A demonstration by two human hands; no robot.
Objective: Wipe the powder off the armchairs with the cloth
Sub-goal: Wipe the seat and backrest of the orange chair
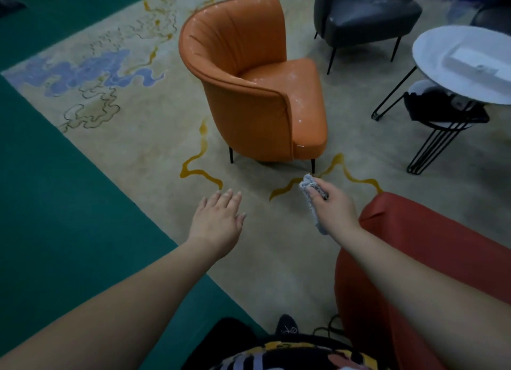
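So the right hand (333, 203) has its fingers curled round a grey cloth (311, 198), bunched up at the top with a strip hanging down past the wrist. It's held out in the air over the rug, not touching any chair. The left hand (218, 220) is out in front too, palm down, fingers straight and a bit spread, holding nothing.

Just beside the right forearm, on the right, there's a red armchair (431, 248) and you only see part of it, can't tell if there's powder on it from here.

Straight ahead of both hands sits the orange armchair (257, 84), standing on dark legs and turned so its seat faces right. White powder (297, 104) is speckled on the arm nearest the hands, with more on the seat and along the top of the backrest.

Further back on the right is a dark grey armchair (367, 12), also with pale dusty smears on the seat. Next to that is a round white surface (434, 62) on black wire legs, with a pale box (470, 62) lying on it, and a lower round surface underneath carrying something black.

Everything stands on a beige rug (138, 137) with yellow squiggles and a blue patch, and green floor (55, 203) runs along the left.
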